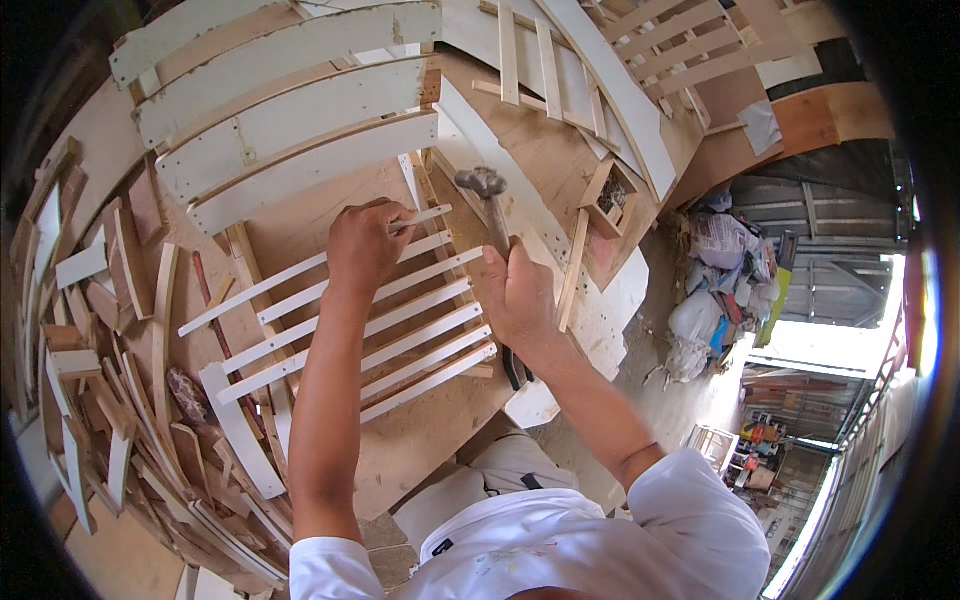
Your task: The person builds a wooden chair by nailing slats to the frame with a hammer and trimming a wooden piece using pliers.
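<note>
My left hand is closed on a narrow white wooden slat near its far right end. Whether a nail is also between the fingers is too small to tell. Below it, several similar slats lie side by side across wooden rails, forming a slatted panel. In my right hand is a hammer, gripped by its handle with the metal head raised beside the slat ends. Part of the handle is hidden in my fist. Black tool handles show just below my right wrist.
A small open wooden box of small metal pieces sits to the right on the workbench. Wide white curved boards stand at the far left. Many offcuts are heaped along the left. Bags lie beyond the bench.
</note>
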`<act>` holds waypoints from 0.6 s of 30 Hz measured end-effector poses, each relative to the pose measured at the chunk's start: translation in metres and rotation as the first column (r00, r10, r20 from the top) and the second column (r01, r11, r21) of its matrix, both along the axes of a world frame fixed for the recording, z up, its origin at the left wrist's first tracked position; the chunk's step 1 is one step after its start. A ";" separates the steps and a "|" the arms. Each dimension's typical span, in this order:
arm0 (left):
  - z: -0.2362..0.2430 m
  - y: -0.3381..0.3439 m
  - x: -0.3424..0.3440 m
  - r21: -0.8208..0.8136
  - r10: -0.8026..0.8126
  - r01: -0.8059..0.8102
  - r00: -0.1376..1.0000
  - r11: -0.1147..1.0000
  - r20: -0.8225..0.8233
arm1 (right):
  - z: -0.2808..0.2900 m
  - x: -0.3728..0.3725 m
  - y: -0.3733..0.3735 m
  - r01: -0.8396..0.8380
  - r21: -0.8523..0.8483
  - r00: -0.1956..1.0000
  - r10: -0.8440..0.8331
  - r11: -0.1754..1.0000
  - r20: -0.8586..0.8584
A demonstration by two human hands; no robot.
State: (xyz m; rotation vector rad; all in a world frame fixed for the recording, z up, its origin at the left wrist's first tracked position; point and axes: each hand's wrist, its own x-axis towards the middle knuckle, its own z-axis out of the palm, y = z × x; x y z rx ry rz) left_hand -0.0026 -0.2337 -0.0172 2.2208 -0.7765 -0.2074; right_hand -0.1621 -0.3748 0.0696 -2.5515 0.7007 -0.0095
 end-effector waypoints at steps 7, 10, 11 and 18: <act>-0.001 0.001 -0.001 -0.002 0.016 -0.016 1.000 1.000 0.003 | 0.000 -0.004 -0.004 -0.001 0.006 0.949 -0.001 1.000 0.315; 0.001 -0.003 -0.005 0.004 -0.027 0.027 1.000 1.000 -0.011 | -0.041 -0.014 -0.027 -0.173 -0.135 0.985 0.175 0.976 0.004; -0.001 0.001 0.001 0.018 -0.017 0.018 1.000 1.000 -0.017 | -0.030 -0.004 -0.025 -0.111 -0.087 0.988 0.119 0.990 0.099; 0.005 -0.002 0.002 -0.080 0.033 -0.023 0.992 0.997 0.121 | -0.008 0.007 -0.022 -0.084 -0.016 0.996 0.085 0.996 0.015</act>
